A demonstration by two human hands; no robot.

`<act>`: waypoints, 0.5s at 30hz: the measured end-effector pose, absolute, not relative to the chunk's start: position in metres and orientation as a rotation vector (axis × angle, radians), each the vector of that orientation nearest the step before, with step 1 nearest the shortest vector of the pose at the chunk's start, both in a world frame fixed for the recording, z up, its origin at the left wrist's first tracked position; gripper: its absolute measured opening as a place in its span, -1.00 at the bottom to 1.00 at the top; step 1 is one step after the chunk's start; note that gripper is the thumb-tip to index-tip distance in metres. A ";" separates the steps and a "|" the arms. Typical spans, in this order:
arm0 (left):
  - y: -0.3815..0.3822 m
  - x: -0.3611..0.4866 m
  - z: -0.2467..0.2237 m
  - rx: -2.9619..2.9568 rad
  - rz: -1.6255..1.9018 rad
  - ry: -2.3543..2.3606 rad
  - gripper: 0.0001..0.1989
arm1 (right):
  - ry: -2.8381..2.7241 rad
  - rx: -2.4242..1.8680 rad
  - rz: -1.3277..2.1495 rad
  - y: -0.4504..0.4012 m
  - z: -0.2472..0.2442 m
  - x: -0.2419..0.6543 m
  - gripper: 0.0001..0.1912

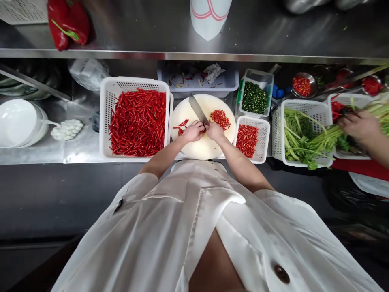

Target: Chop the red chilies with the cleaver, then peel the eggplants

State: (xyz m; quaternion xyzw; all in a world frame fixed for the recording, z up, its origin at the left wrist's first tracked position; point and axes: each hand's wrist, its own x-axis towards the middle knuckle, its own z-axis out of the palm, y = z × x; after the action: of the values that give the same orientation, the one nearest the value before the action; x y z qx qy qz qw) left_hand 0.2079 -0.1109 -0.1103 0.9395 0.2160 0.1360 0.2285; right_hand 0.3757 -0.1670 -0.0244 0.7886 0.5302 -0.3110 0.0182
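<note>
Silvery metal counter [75, 151] carries round off-white cutting board [194, 152], white perforated plastic baskets [104, 117], bluish-grey rectangular tub [199, 91], stacked white bowls [18, 123].

"What are we wearing?"
"We're wearing a white jacket [121, 247] with short sleeves [138, 187]."
"Are we spotting details?"
"We're noticing a dark round button [282, 274] and a small black mark [118, 205] on the left sleeve."
</note>
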 end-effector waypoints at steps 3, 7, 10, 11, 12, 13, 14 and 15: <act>-0.110 0.207 -0.107 2.600 0.377 0.580 -0.80 | 1.626 2.463 -0.938 -0.163 -0.017 0.376 -0.55; -0.112 0.203 -0.107 2.606 0.398 0.602 -0.79 | 1.644 2.421 -0.926 -0.168 -0.012 0.378 -0.55; -0.115 0.202 -0.109 2.605 0.392 0.635 -0.77 | 1.640 2.414 -0.940 -0.173 -0.015 0.375 -0.54; -0.115 0.202 -0.109 2.602 0.379 0.643 -0.76 | 1.634 2.422 -0.944 -0.174 -0.016 0.373 -0.54; -0.116 0.202 -0.109 2.599 0.364 0.647 -0.76 | 1.633 2.430 -0.946 -0.174 -0.017 0.372 -0.55; -0.116 0.202 -0.108 2.597 0.348 0.645 -0.75 | 1.640 2.433 -0.951 -0.173 -0.017 0.371 -0.55; -0.116 0.202 -0.108 2.594 0.336 0.642 -0.75 | 1.654 2.433 -0.955 -0.173 -0.017 0.370 -0.56; -0.116 0.201 -0.107 2.593 0.326 0.637 -0.75 | 1.666 2.432 -0.956 -0.172 -0.017 0.369 -0.56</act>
State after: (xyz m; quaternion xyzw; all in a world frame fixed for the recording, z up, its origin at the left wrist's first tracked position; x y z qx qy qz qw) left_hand 0.2010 -0.1162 -0.1070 0.9395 0.2309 0.1180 0.2239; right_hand 0.3688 -0.1724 -0.0172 0.7847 0.5373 -0.3083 0.0212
